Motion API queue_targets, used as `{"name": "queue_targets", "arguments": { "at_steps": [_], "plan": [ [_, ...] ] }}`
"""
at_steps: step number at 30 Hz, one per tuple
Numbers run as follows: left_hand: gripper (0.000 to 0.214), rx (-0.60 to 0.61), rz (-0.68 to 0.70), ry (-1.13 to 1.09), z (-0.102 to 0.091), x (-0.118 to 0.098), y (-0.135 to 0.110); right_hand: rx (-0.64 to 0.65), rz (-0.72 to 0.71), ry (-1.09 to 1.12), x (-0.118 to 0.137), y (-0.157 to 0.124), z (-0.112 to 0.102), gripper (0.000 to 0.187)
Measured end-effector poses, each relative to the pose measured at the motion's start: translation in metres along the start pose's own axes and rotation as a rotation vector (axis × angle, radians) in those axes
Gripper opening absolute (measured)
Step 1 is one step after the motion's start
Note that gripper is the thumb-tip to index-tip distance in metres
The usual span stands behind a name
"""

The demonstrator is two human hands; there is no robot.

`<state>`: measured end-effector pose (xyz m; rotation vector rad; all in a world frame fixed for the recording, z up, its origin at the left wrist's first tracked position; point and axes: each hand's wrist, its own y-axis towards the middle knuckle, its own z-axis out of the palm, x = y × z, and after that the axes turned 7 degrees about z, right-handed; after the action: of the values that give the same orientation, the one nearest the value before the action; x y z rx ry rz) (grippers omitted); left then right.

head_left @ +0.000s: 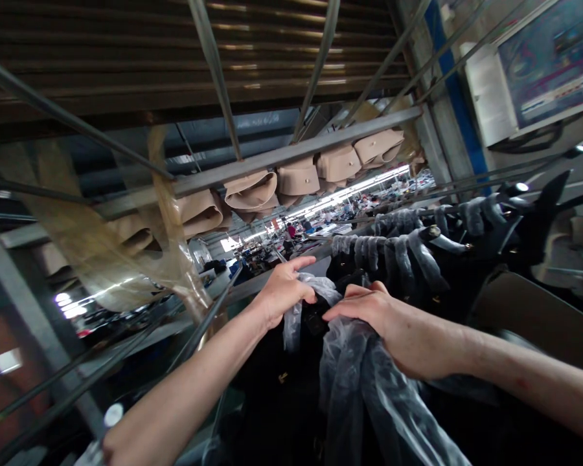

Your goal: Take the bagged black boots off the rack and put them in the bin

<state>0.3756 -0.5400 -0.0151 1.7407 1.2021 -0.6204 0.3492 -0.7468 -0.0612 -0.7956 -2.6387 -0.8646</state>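
My left hand (284,291) pinches the top of a thin clear plastic cover (364,382) that drapes over a dark garment (276,382) hanging below. My right hand (391,323) is closed on the same plastic, bunching it at the top of the garment. A row of dark garments (418,252) with plastic-wrapped hanger tops hangs on a rail running back to the right. Both forearms reach upward from the lower edge of the view.
Metal rails (282,155) cross overhead, with several tan bags (298,178) hanging from one. A clear plastic sheet (107,246) hangs at left. A wall screen (554,58) is at upper right. A busy, brightly lit workshop floor (311,226) lies far behind.
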Motion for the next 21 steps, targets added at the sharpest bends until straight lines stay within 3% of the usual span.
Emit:
{"name": "queue_targets", "arguments": {
  "at_steps": [4,8,21],
  "plan": [
    [0.076,-0.026,0.122,0.155,0.006,0.008,0.001,-0.017,-0.040,0.040,0.000,-0.010,0.013,0.015],
    [0.067,-0.024,0.193,0.325,0.018,0.011,0.003,-0.077,-0.041,0.051,-0.006,-0.022,0.024,0.017],
    [0.042,-0.140,0.320,0.602,0.036,-0.020,0.031,-0.234,-0.030,0.071,-0.002,-0.015,0.025,0.010]
  ]
}}
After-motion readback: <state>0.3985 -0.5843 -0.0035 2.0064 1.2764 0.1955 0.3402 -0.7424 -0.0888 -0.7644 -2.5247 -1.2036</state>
